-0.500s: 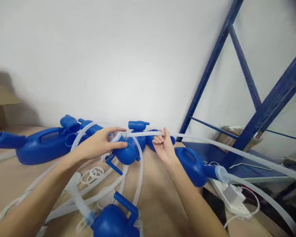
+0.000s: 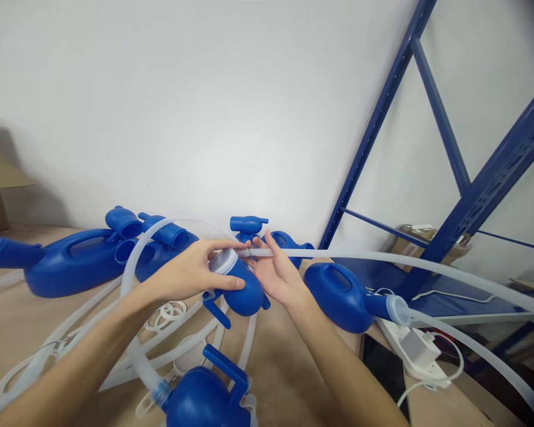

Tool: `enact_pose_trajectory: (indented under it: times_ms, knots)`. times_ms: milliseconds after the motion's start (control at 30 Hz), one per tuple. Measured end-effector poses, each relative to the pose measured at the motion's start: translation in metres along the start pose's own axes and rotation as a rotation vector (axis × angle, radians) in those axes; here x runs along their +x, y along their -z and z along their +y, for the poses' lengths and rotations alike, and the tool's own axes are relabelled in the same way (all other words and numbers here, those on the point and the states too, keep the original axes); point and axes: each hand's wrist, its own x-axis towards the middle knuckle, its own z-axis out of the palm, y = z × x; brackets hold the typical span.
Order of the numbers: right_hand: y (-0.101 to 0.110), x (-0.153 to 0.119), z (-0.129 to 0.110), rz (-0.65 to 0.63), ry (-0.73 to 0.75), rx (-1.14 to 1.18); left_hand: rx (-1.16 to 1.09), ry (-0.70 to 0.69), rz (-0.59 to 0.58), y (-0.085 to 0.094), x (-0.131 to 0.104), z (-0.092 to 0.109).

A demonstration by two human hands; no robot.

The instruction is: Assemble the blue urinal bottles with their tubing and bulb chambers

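My left hand (image 2: 198, 270) is wrapped round a rounded blue plastic bottle (image 2: 244, 293) with a translucent cap (image 2: 225, 261), thumb along its front. A blue handle (image 2: 217, 311) hangs below it. From the right, a long translucent hose (image 2: 347, 254) runs into my right hand (image 2: 278, 273), which grips it close to its end. A small wire-like ring (image 2: 250, 252) shows round the hose near the cap. My fingertips meet there, and they partly hide the join. In front lies another blue bottle (image 2: 200, 400), joined to a translucent tube (image 2: 142, 362).
More blue jugs lie at left (image 2: 71, 273) and right (image 2: 338, 299), some with hoses. White rings (image 2: 167, 314) rest on the tabletop (image 2: 293, 367) among crossing tubes. At right are a power strip (image 2: 416, 350), a black flat object (image 2: 382, 367) and a blue metal rack (image 2: 378, 124).
My right hand has slid left along the hose towards the cap, bringing both hands together. The held bottle has moved slightly right and down, its cap now tilted upward.
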Motion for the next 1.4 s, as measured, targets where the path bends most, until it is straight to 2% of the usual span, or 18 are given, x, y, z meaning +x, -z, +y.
enact_pose_trajectory:
  times_ms: [100,267,333,567,733,867,967,1100,1200,1300,1400]
  knots:
    - [0.000,0.000,-0.004,0.006,0.085,0.153,-0.001,-0.014,0.038,0.006,-0.004,0.006]
    - [0.004,-0.002,-0.019,0.058,0.276,0.313,-0.100,-0.043,0.320,0.030,-0.011,0.004]
    - [0.000,-0.005,-0.022,0.035,0.312,0.347,-0.108,-0.060,0.372,0.035,-0.013,0.003]
    - [-0.015,-0.020,-0.024,-0.006,0.439,0.408,-0.030,-0.112,0.292,0.028,-0.012,0.001]
    - [-0.016,-0.028,-0.030,0.032,0.573,0.432,0.121,-0.217,0.212,0.013,-0.015,0.009]
    - [-0.020,-0.038,-0.040,0.046,0.585,0.486,0.302,-0.351,0.182,-0.003,-0.018,0.021]
    - [-0.022,-0.048,-0.049,0.025,0.571,0.513,0.390,-0.465,0.200,-0.010,-0.018,0.026]
    - [-0.022,-0.055,-0.052,-0.030,0.566,0.413,0.441,-0.532,0.211,-0.012,-0.016,0.019]
    - [-0.023,-0.055,-0.048,-0.022,0.640,0.283,0.561,-0.634,0.209,-0.013,-0.013,0.009]
    - [-0.026,-0.057,-0.044,-0.007,0.750,0.167,0.761,-0.789,0.291,-0.017,-0.012,0.002]
    - [-0.035,-0.065,-0.037,0.008,0.853,0.098,0.901,-0.869,0.366,-0.022,-0.015,0.000]
